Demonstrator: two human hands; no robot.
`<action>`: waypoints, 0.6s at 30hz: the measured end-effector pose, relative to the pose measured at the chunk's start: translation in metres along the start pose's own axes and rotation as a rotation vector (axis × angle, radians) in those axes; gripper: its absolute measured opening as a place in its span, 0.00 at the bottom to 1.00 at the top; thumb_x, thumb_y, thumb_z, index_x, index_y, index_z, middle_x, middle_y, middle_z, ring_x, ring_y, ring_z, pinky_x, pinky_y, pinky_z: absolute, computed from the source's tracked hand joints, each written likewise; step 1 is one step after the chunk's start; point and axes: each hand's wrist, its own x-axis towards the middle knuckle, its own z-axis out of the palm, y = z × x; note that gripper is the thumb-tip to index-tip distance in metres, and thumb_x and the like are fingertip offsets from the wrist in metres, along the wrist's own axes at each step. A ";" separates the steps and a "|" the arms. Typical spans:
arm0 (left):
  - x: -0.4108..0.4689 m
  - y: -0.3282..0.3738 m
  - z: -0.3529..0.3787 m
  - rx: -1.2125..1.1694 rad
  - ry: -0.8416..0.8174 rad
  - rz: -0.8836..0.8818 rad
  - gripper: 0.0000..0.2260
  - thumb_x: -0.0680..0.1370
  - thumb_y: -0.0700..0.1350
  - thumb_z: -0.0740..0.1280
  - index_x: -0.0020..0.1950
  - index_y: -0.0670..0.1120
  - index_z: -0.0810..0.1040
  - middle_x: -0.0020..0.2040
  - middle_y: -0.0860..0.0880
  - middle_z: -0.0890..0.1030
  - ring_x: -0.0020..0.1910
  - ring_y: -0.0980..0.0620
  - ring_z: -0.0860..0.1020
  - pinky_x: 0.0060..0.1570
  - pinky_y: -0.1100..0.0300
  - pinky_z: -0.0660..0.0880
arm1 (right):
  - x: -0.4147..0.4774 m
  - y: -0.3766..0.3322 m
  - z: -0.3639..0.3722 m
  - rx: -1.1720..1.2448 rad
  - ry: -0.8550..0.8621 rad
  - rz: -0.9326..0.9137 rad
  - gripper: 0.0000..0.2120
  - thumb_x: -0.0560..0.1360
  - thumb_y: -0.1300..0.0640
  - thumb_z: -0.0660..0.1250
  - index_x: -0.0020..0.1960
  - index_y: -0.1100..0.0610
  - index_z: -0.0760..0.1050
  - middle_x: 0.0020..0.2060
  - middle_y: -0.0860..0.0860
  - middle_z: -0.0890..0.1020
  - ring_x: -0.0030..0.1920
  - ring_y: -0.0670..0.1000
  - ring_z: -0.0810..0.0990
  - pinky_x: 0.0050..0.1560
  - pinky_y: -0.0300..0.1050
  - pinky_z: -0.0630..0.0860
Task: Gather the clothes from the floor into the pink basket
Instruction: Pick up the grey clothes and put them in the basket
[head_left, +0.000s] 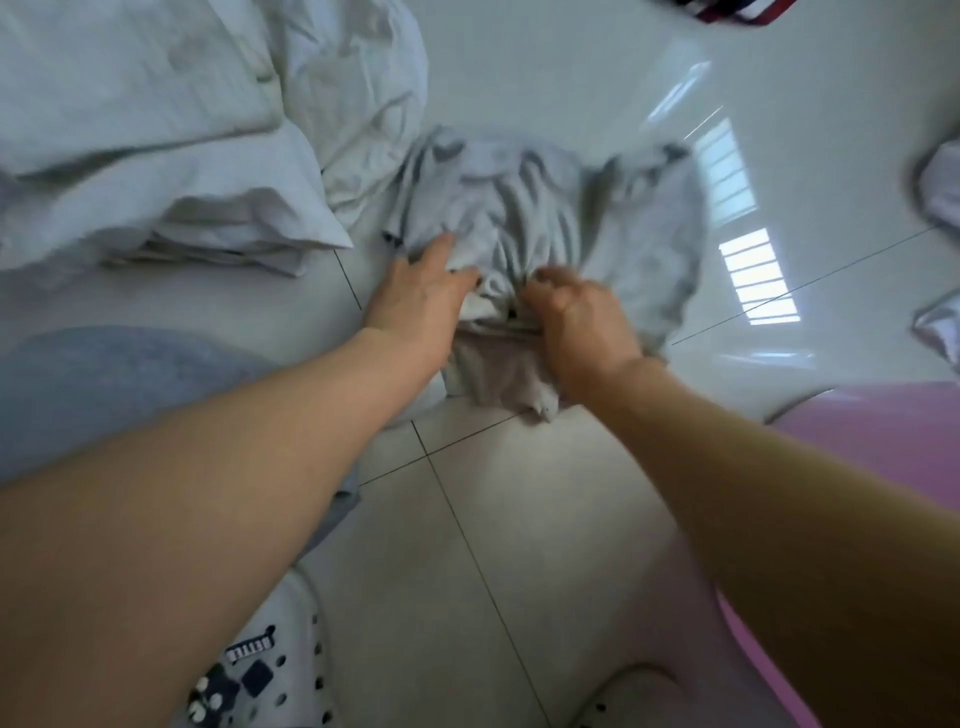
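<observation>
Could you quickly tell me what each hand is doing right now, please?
Left hand: closed on the grey garment.
Right hand: closed on it too.

The pink basket (878, 447) is cut by the right edge and partly hidden behind the right forearm. Motion blurs the grey garment (545, 208). Far right, pale cloth (943, 192) is cut off.

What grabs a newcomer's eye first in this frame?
Both hands, the left hand and right hand, bunch up a pale grey garment on the glossy tiled floor at centre. A heap of white bedding fills the upper left, and the pink basket sits at the lower right edge.
</observation>
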 end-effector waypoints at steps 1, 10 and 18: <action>-0.007 0.002 -0.003 -0.040 -0.006 0.023 0.17 0.79 0.41 0.62 0.67 0.53 0.74 0.71 0.45 0.67 0.62 0.35 0.70 0.61 0.46 0.70 | -0.009 -0.007 0.000 0.009 -0.022 0.020 0.07 0.71 0.63 0.67 0.48 0.59 0.79 0.48 0.61 0.80 0.45 0.65 0.80 0.44 0.53 0.74; -0.139 0.041 -0.101 -0.080 -0.020 0.103 0.25 0.70 0.33 0.57 0.65 0.48 0.74 0.61 0.41 0.71 0.52 0.38 0.72 0.50 0.43 0.74 | -0.133 -0.078 -0.080 0.308 0.185 0.293 0.14 0.61 0.72 0.65 0.39 0.57 0.68 0.38 0.56 0.77 0.35 0.62 0.75 0.31 0.51 0.70; -0.188 0.121 -0.254 -0.028 0.054 0.207 0.30 0.64 0.28 0.67 0.64 0.45 0.73 0.63 0.39 0.70 0.54 0.36 0.72 0.50 0.42 0.75 | -0.192 -0.098 -0.243 0.283 0.308 0.324 0.18 0.62 0.65 0.75 0.38 0.55 0.67 0.36 0.52 0.74 0.33 0.54 0.67 0.32 0.43 0.55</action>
